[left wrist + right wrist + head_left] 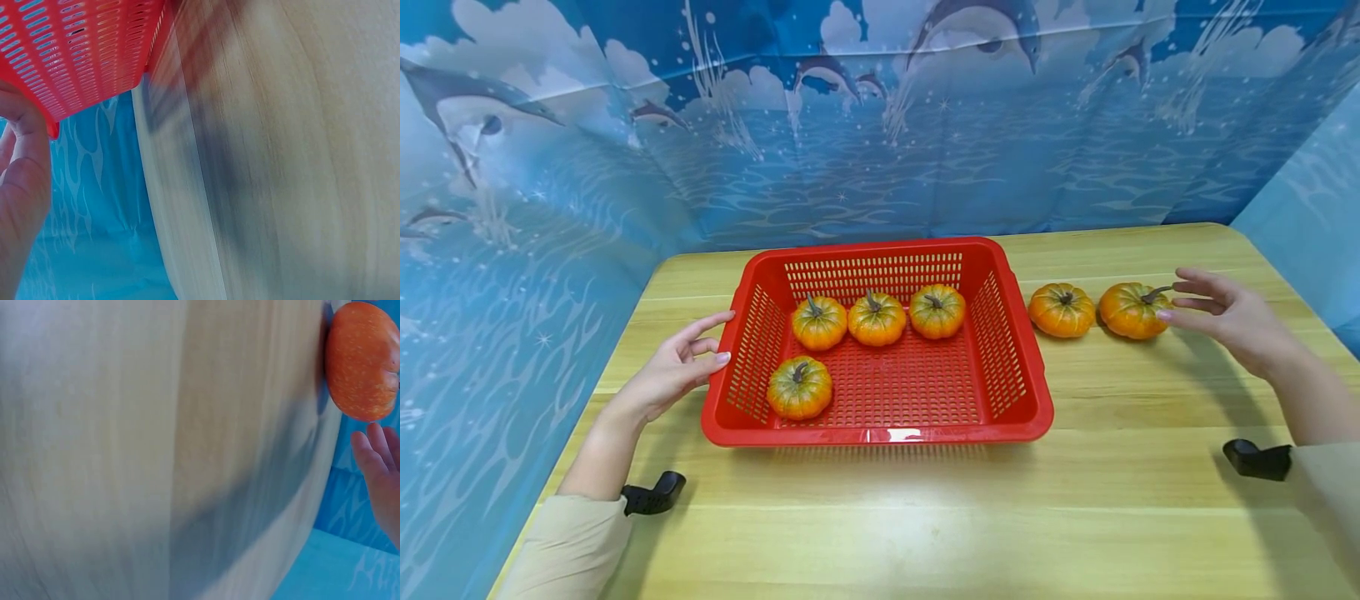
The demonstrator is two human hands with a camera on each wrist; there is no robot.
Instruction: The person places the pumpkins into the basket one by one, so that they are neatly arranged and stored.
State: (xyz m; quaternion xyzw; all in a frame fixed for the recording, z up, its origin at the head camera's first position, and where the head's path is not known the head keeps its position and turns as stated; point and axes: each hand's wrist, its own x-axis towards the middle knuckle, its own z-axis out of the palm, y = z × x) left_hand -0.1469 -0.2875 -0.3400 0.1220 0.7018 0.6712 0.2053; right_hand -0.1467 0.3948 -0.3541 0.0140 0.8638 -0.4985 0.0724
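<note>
My left hand (673, 371) rests its fingertips against the left rim of a red basket (880, 435), fingers loosely extended; the left wrist view shows this hand (25, 181) beside the slotted basket wall (81, 56). Inside the basket, three orange pumpkins line the back, one of them the middle pumpkin (877, 319), and another pumpkin (800, 388) lies front left. My right hand (1236, 321) is held with parted fingers just right of the outermost pumpkin (1131, 312). In the right wrist view a small gap separates this hand (384, 475) from the pumpkin (361, 362).
Another pumpkin (1062, 310) stands on the wooden table (880, 533) between the basket and the outermost one. A blue curtain (880, 167) with dolphins hangs behind and at the sides. Black wrist devices show on both forearms.
</note>
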